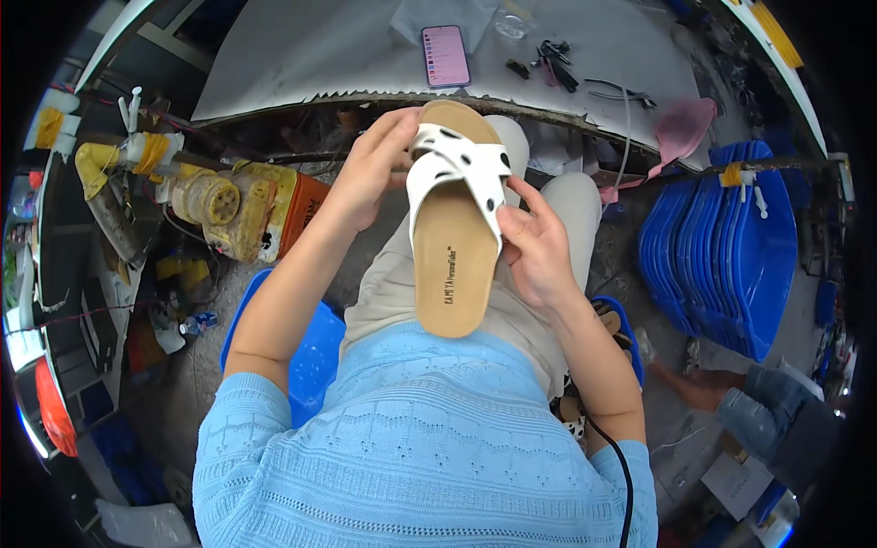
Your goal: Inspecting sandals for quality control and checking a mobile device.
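Observation:
A slide sandal (454,274) with a tan footbed and white crossed straps dotted in black is held up over my lap, its toe end away from me. My left hand (373,164) grips it at the upper left, fingers by the strap and the toe edge. On the other side, my right hand (539,239) pinches the strap's right edge between thumb and fingers. Some of the left fingertips are hidden behind the sandal.
A grey-topped bench ahead bears a phone (445,57), pliers (621,91) and small tools (554,64). Stacked blue baskets (717,247) stand at right, a blue bin (315,356) at left, and a yellow machine (219,205) beyond it. Another person's leg (703,388) shows at lower right.

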Action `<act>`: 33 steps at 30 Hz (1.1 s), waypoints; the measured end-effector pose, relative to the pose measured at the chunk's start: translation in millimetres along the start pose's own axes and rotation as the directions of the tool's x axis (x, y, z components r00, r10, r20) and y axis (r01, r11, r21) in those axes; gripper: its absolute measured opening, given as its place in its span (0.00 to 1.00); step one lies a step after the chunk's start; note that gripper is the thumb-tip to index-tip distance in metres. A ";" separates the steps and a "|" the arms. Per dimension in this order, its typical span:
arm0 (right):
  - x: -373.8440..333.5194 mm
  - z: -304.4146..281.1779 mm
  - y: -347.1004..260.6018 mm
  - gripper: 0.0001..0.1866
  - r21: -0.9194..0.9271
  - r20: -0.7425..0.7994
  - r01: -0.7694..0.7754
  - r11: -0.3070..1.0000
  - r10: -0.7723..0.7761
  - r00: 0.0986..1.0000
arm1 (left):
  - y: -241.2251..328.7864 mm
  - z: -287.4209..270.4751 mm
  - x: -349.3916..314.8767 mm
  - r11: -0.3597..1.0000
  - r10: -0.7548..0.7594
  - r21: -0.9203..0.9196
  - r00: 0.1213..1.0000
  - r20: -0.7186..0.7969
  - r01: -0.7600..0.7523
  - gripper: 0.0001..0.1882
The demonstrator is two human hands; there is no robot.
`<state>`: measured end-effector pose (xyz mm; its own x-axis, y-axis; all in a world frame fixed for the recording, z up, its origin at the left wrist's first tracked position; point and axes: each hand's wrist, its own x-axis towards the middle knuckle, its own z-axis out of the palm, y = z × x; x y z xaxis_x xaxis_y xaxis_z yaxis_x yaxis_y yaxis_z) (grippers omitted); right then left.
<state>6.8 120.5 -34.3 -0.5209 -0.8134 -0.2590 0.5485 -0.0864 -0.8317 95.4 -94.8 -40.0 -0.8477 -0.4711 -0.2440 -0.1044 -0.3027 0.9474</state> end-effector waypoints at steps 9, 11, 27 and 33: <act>-5.3 13.4 -15.1 0.28 0.243 0.046 -0.096 0.965 0.087 0.995 | -12.4 58.3 -30.2 0.518 -0.023 -0.810 0.951 0.308 0.275 0.45; -8.9 14.0 -18.6 0.30 0.195 0.060 -0.126 0.973 0.117 0.991 | 0.6 63.6 -35.8 0.485 -0.046 -0.835 0.961 0.273 0.260 0.49; -21.0 8.0 -37.1 0.24 -0.086 0.105 0.020 0.996 -0.010 0.994 | 10.7 59.8 -39.5 0.458 0.022 -0.840 0.941 0.337 0.290 0.55; 3.7 5.1 -48.6 0.11 -0.756 0.206 0.528 0.387 -0.626 0.752 | 14.4 63.4 -48.2 0.454 -0.093 -0.832 0.946 0.312 0.319 0.55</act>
<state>-18.5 118.7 7.7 -0.6008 -0.6761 0.4266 -0.5576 -0.0280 -0.8297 101.8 -23.9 -1.6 -0.9540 -0.1590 -0.2540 0.1151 -0.9770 0.1793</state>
